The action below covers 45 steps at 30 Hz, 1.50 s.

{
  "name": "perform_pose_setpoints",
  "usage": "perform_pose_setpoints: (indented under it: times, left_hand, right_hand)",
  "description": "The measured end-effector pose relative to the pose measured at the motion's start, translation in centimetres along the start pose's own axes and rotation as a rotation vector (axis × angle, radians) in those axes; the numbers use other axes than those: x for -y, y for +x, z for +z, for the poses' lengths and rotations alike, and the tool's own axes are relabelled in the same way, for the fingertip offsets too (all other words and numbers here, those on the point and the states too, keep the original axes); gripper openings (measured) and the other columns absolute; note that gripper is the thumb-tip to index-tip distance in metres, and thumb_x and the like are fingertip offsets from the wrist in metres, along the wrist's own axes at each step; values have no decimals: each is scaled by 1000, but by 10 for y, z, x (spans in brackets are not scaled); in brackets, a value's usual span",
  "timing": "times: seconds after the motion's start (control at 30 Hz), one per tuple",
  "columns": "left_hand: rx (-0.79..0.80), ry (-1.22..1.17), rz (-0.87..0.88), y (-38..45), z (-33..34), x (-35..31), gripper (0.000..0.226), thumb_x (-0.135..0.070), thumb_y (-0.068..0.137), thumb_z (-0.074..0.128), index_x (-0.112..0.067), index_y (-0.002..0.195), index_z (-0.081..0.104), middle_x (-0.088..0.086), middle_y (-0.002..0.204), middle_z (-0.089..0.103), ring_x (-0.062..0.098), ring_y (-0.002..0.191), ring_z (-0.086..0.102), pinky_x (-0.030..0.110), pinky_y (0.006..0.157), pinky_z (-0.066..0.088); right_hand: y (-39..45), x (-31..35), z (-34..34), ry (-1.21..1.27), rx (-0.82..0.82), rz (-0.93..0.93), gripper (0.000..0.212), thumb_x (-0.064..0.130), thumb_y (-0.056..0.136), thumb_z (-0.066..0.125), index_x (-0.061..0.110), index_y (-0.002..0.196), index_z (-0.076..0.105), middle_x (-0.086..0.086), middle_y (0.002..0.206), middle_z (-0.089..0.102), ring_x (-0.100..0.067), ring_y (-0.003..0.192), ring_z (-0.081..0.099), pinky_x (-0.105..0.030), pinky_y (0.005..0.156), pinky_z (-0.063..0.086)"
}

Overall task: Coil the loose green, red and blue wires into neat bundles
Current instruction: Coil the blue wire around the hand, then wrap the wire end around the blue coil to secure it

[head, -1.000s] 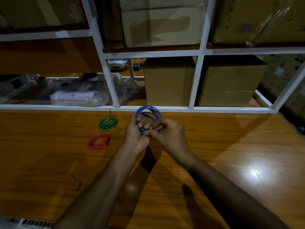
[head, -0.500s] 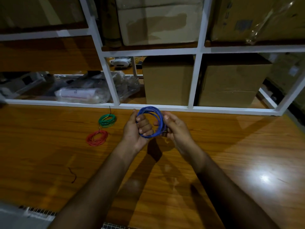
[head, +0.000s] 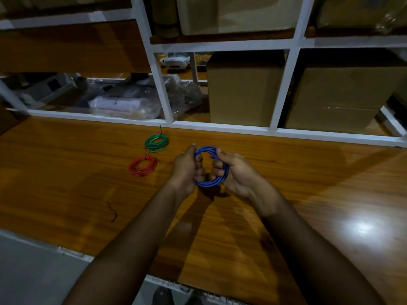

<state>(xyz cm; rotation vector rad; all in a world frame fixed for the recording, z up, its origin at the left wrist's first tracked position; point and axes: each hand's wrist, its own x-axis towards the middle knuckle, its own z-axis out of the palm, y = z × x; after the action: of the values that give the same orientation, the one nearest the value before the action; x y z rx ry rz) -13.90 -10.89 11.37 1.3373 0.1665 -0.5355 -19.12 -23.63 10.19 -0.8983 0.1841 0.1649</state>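
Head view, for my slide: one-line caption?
Both hands grip the blue coil; green and red coils lie finished.

Both forearms are bare from the lower edge of the view up to the wrists; no sleeve, cuff, watch or bracelet shows on either. The left hand [head: 187, 170] wears no ring or glove, and the nail at its thumb tip looks short and pale. The right hand [head: 236, 175] is likewise ungloved, its fingers [head: 217, 169] without rings.

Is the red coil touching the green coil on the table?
No, the red coil lies apart from the green coil, bare wood between them.
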Motion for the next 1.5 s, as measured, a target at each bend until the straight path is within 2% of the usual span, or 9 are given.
perform_pose_setpoints:
  times: [0.23, 0.5, 0.63, 0.8, 0.87, 1.0, 1.13, 1.23, 1.5]
  left_hand:
    - [128, -68, -167, 24, -43, -25, 59, -60, 97, 36, -19, 55, 39, -6, 40, 29, 8, 29, 20, 17, 30, 16]
    - [292, -113, -226, 51, -124, -44, 77, -89, 78, 19, -19, 53, 37, -5, 38, 28, 9, 27, 21, 14, 32, 17]
    - [347, -3, -239, 57, -158, -43, 85, -91, 74, 7, -19, 44, 40, -3, 37, 30, 10, 27, 18, 14, 35, 13]
    - [355, 196, -199, 62, -180, -46, 88, -90, 73, 0, -15, 50, 40, -2, 36, 33, 10, 28, 20, 16, 39, 15]
    - [393, 295, -177, 59, -182, -49, 93, -92, 67, 2, -16, 50, 53, -1, 38, 30, 11, 30, 20, 18, 43, 17]
    - [469, 356, -144, 52, -181, -51, 92, -87, 68, -1, -33, 104, 64, -2, 42, 26, 10, 36, 18, 19, 46, 17]
    - [449, 300, -190, 63, -185, -59, 92, -89, 73, 1, -13, 86, 51, -3, 51, 27, 7, 39, 17, 17, 44, 16]
    - [494, 165, -257, 76, -192, -63, 87, -92, 72, 9, -15, 98, 38, 1, 54, 34, 10, 40, 23, 17, 42, 22]
    - [444, -85, -44, 57, -227, -48, 25, -28, 85, 60, -8, 100, 62, 11, 76, 69, 18, 62, 65, 25, 56, 53]
  right_hand:
    - [43, -26, 38, 95, -65, 88, 42, 43, 102, 37, 16, 72, 50, 7, 46, 29, -9, 37, 22, -26, 47, 24]
    - [82, -69, 97, 234, -150, 94, 37, 36, 93, 39, 19, 60, 39, 6, 40, 26, -11, 31, 20, -22, 41, 15]
    - [100, -88, 111, -18, -232, 74, 34, 28, 90, 37, 8, 67, 53, -4, 48, 46, -18, 38, 41, -27, 47, 36]
    - [96, -97, 135, -728, -343, -224, 17, 15, 99, 47, 14, 113, 57, -9, 82, 62, -24, 58, 56, -33, 52, 48]
    - [96, -97, 141, -876, -292, -262, 16, 24, 99, 56, 12, 108, 61, -2, 86, 63, -22, 60, 59, -33, 53, 49]
    - [102, -89, 142, -1131, -303, -322, 17, 32, 95, 62, 17, 99, 67, 5, 91, 66, -6, 69, 62, -29, 61, 50]
    - [104, -92, 134, -1170, -247, -373, 19, 27, 95, 63, 13, 84, 70, 1, 70, 65, -12, 62, 59, -31, 58, 44]
    - [105, -97, 131, -1010, -254, -394, 24, 20, 97, 61, 5, 80, 69, 1, 57, 59, -11, 50, 52, -26, 50, 40]
    - [126, -108, 118, -717, -273, -412, 27, 18, 95, 63, -2, 78, 68, -5, 53, 54, -14, 40, 40, -25, 46, 31]
